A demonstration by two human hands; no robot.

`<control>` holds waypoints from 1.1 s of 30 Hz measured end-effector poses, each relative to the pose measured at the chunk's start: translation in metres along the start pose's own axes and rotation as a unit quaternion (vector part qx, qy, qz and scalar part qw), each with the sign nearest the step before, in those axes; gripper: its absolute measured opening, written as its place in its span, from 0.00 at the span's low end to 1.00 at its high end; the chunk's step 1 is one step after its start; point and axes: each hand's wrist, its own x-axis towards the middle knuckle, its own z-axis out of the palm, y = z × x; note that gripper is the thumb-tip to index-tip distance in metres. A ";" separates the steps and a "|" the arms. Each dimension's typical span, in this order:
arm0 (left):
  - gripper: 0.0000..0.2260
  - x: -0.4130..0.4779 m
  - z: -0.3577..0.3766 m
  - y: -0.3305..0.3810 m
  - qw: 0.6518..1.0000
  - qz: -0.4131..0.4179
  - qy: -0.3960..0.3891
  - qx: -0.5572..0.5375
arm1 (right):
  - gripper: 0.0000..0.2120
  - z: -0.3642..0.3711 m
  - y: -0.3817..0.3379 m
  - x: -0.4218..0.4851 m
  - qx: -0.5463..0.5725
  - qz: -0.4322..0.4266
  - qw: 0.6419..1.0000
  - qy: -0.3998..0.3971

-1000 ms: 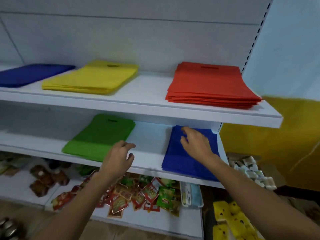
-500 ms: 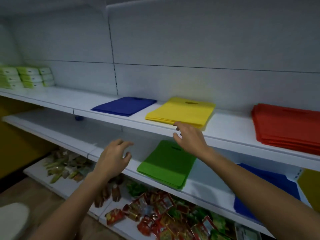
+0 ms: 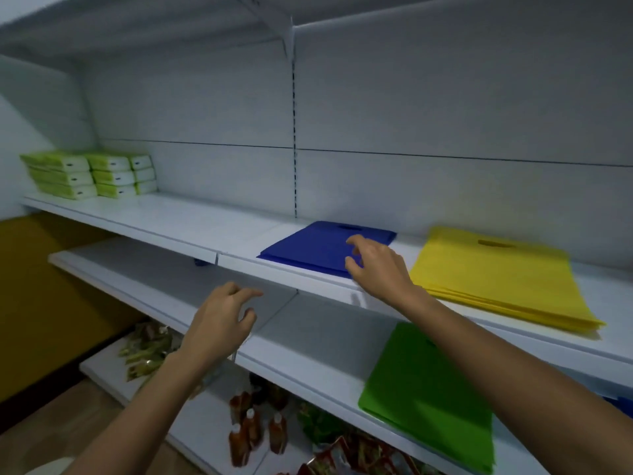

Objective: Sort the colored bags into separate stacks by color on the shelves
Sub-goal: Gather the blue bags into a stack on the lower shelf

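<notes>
Reaching for one stack is the step in hand, as I judge it. The sorting looks well along, each colour lying in its own flat pile, and the right hand is going for the blue one.

At the far left of the upper shelf point(image 3: 171, 221) sit green and white boxes point(image 3: 85, 174), no part of the job. Next comes the left hand point(image 3: 219, 323), which hovers in front of the middle shelf point(image 3: 144, 269). Its palm is down and its fingers are loosely curled with the thumb apart. It has hold of nothing and touches nothing.

Right of it, on the upper shelf, lie the blue bags point(image 3: 308, 248), a thin flat stack with the handle slot toward the back wall. The right hand point(image 3: 380, 269) reaches over the stack's near right corner, the arm stretched out from the lower right. The fingers are bent and spread, the thumb low by the front edge. It grips nothing yet, and whether the fingertips touch the cloth I cannot tell.

Just beside it the yellow bags point(image 3: 496, 279) make a thicker pile on the same shelf. Below, on the middle shelf, lie the green bags point(image 3: 428, 395). A sliver of blue point(image 3: 621, 406) shows at the far right edge, too little to name.

The next move, I think, calls for closing fingers and thumb on that corner and lifting cleanly, since such light cloth may slide or fan out.
</notes>
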 end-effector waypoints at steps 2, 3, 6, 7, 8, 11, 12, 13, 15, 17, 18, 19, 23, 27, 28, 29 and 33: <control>0.16 0.023 0.010 -0.020 1.000 0.004 0.002 -0.007 | 0.19 0.019 -0.003 0.026 -0.002 -0.003 1.000 -0.004; 0.16 0.035 0.015 -0.030 1.000 0.002 0.004 -0.012 | 0.19 0.029 -0.004 0.041 -0.003 -0.006 1.000 -0.005; 0.16 0.074 0.023 -0.060 1.000 -0.009 0.000 -0.015 | 0.19 0.052 -0.009 0.088 0.000 -0.014 1.000 -0.001; 0.16 0.088 0.023 -0.069 1.000 -0.012 0.001 -0.012 | 0.18 0.059 -0.011 0.104 0.003 -0.019 1.000 -0.002; 0.16 0.101 0.022 -0.078 1.000 -0.018 0.009 -0.012 | 0.18 0.066 -0.014 0.119 0.005 -0.026 1.000 -0.002; 0.16 0.141 0.019 -0.095 0.998 -0.019 0.048 -0.022 | 0.18 0.082 -0.022 0.160 0.001 -0.046 0.999 0.006; 0.15 0.155 0.021 -0.097 0.998 -0.009 0.052 -0.027 | 0.18 0.086 -0.022 0.169 0.002 -0.045 0.999 0.006; 0.15 0.168 0.023 -0.098 0.998 0.004 0.053 -0.035 | 0.18 0.090 -0.020 0.175 0.001 -0.041 0.999 0.006; 0.15 0.195 0.032 -0.098 0.997 0.027 0.046 -0.047 | 0.18 0.094 -0.011 0.185 -0.016 -0.026 0.999 0.007; 0.16 0.219 0.047 -0.095 0.997 0.040 0.032 -0.053 | 0.19 0.089 0.006 0.188 -0.031 0.003 0.999 0.012; 0.16 0.231 0.056 -0.093 0.997 0.048 0.020 -0.062 | 0.19 0.084 0.018 0.187 -0.042 0.025 0.999 0.016; 0.17 0.241 0.067 -0.091 0.996 0.055 0.003 -0.072 | 0.19 0.078 0.030 0.185 -0.052 0.051 0.997 0.023; 0.19 0.272 0.106 -0.089 0.991 0.048 -0.059 -0.110 | 0.17 0.050 0.075 0.172 -0.096 0.188 0.975 0.062; 0.20 0.288 0.133 -0.092 0.985 0.029 -0.125 -0.114 | 0.14 0.057 0.094 0.159 -0.143 0.282 0.947 0.051; 0.20 0.288 0.139 -0.092 0.984 0.032 -0.134 -0.110 | 0.13 0.067 0.095 0.156 -0.152 0.308 0.938 0.043; 0.21 0.288 0.145 -0.092 0.984 0.034 -0.141 -0.105 | 0.13 0.078 0.094 0.153 -0.153 0.338 0.928 0.036; 0.19 0.285 0.155 -0.093 0.980 0.015 -0.133 -0.149 | 0.21 0.122 0.083 0.144 -0.157 0.434 0.887 -0.007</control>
